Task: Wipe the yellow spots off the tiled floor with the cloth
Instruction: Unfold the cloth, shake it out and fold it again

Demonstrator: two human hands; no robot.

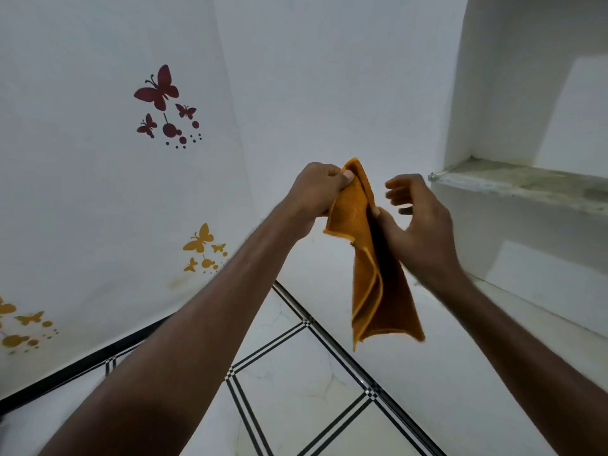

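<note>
Both hands up at chest height: left hand (317, 189) pinches the orange cloth (368, 258) at its top corner, right hand (418, 222) thumb against its edge, fingers spread loose. Cloth hangs above tiled floor (296, 383), 6 o'clock. Risk: one-corner pinch slips, cloth drops unfolded.

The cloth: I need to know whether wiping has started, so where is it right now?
In the head view the orange cloth hangs mid-air at centre, above the tiled floor, pinched by the left hand, the right hand touching its edge.

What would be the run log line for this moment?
left hand: pinches cloth | right hand: thumb on cloth | cloth: hanging above floor | wiping: not begun
</note>
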